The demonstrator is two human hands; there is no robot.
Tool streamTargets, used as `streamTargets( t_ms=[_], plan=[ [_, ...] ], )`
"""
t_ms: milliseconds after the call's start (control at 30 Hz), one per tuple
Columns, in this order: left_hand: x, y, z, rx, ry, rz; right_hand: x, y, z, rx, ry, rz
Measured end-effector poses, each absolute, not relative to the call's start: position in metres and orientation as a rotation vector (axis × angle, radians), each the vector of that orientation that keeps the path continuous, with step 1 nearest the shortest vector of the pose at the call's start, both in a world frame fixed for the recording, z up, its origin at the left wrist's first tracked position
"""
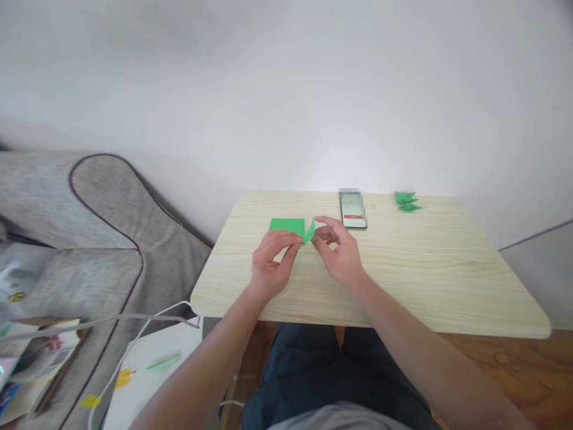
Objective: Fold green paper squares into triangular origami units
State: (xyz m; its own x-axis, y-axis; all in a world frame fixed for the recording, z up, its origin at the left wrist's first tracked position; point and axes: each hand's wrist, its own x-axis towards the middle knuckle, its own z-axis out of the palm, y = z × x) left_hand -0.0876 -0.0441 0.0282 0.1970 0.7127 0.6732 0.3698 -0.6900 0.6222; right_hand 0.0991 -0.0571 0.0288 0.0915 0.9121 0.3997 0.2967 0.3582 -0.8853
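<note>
Between my two hands a small piece of folded green paper (310, 231) stands up off the table, its tip pointing upward. My left hand (274, 257) pinches its lower left end between thumb and fingers. From the other side, my right hand (338, 248) holds its lower right edge, thumb and fingertips close together and the index finger raised near the tip. Just behind my left hand lies a flat green stack of paper (287, 225), partly covered by my fingers.
A phone (353, 210) with a lit screen lies behind my right hand. Several folded green paper pieces (407, 202) sit at the back right of the wooden table (430, 280). Left of the table are a grey sofa (102, 203), a white cable (147, 322) and a white surface (152, 382) below.
</note>
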Motion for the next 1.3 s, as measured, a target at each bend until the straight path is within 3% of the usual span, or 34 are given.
streamTargets(
  t_ms=[367,633,800,1033,1300],
  plan=[
    [-0.048,-0.092,0.004,2.306,0.75,1.194,0.188,-0.136,0.003,-1.304,-1.644,0.368],
    [-0.037,-0.1,0.003,2.549,0.79,0.77,0.192,-0.169,-0.015,-1.492,-1.674,0.204],
    [-0.037,-0.096,-0.002,2.585,0.794,0.704,0.196,-0.174,-0.013,-1.564,-1.698,0.166],
    [-0.039,-0.097,0.004,2.544,0.789,0.675,0.208,-0.17,-0.002,-1.421,-1.852,0.415],
    [-0.046,-0.1,0.008,2.468,0.947,0.663,0.207,-0.148,0.008,-1.652,-1.796,0.536]
  ],
)
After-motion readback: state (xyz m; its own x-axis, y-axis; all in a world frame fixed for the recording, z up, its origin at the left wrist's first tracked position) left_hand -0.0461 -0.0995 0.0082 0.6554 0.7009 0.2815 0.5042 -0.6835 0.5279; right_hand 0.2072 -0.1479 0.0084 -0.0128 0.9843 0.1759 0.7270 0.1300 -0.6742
